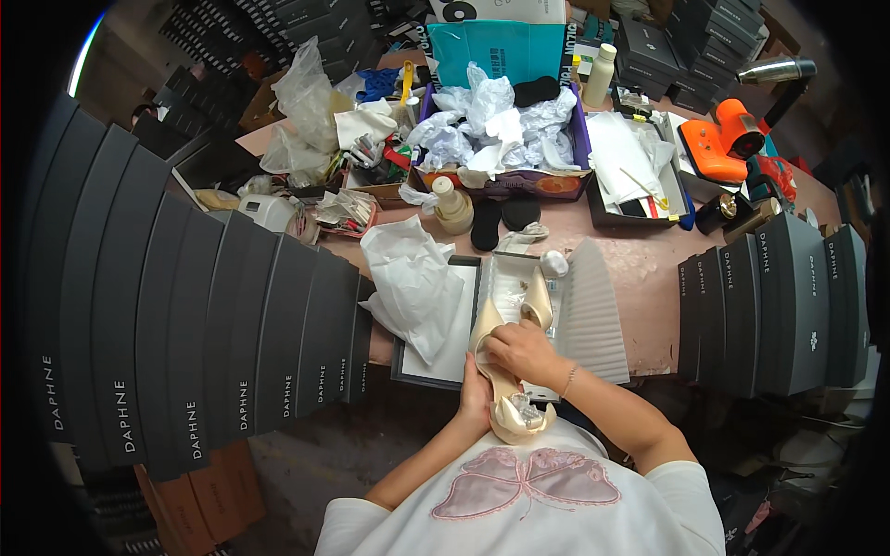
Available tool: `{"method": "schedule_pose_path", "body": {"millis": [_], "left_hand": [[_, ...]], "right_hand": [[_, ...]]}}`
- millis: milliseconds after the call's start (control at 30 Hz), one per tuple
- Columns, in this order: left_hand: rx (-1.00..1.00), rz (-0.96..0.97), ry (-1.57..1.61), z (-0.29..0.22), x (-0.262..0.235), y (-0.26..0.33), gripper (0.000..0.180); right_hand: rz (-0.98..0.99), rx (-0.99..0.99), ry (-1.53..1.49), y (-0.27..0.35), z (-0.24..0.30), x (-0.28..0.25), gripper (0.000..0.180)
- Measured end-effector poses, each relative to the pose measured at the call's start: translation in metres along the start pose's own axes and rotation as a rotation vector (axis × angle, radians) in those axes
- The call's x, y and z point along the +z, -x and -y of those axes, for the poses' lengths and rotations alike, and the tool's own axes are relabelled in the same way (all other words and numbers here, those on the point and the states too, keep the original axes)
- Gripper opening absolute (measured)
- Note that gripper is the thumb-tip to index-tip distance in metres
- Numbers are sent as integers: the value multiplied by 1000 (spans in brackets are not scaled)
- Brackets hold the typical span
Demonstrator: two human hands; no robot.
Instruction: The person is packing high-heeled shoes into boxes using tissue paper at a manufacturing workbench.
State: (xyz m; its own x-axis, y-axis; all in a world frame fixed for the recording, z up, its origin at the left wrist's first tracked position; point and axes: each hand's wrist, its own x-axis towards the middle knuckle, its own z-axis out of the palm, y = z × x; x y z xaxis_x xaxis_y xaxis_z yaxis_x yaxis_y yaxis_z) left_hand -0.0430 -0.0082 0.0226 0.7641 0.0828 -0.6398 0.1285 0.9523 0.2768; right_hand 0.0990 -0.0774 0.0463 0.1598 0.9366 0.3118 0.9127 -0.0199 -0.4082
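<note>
Right now the work sits midway, as far as I can judge: one cream high-heeled shoe (511, 398) is in both hands at the lower centre of the frame, while its mate (538, 298) already lies in the open shoe box (464, 269) just above, on pale wrapping paper. The left hand (476, 400) cups the held shoe from the left side, its fingers curled about the shoe's body; the right hand (521, 352) presses down on the shoe's upper part, its fingers closed on it. The decorated toe of that shoe points toward the person's white shirt. Still open, it seems, are seating this second shoe, folding the loose white tissue paper (413, 278) that spills over the box's left half, and putting on the grey lid (593, 310) that lies just right of the box. Room is tight: the box overhangs the near edge of the pink worktop (640, 269), black box stacks (185, 324) fan out across the left of the frame and another black row (779, 306) stands at the right, so the free lane runs only straight up from the lap to the box. Beyond it, a purple carton of crumpled paper (501, 130) and two beige bottles crowd the upper centre
</note>
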Motion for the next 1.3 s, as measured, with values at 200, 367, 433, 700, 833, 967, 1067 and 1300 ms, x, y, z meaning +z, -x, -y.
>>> {"method": "schedule_pose_path", "body": {"millis": [200,367,433,700,833,967,1067,1300], "left_hand": [[-109,36,59,1,-5,-7,79],[-42,-59,62,1,6,-4,77],[-19,-76,75,-1,11,-1,77],[5,92,83,0,-14,-3,76],[47,-78,-31,-7,-5,0,78],[35,-175,17,-22,-10,5,81],[63,-222,0,-23,-1,-1,78],[164,-238,-4,-8,-2,-2,69]], "right_hand": [[-22,-46,-10,6,-10,13,11],[34,-72,47,9,-13,17,11],[-12,-33,-5,9,-16,21,12],[63,24,46,0,-9,28,11],[-73,142,-232,-1,2,5,16],[-186,307,81,-17,-24,-31,20],[37,37,67,-16,-4,-7,13],[97,0,51,-4,2,43,11]]}}
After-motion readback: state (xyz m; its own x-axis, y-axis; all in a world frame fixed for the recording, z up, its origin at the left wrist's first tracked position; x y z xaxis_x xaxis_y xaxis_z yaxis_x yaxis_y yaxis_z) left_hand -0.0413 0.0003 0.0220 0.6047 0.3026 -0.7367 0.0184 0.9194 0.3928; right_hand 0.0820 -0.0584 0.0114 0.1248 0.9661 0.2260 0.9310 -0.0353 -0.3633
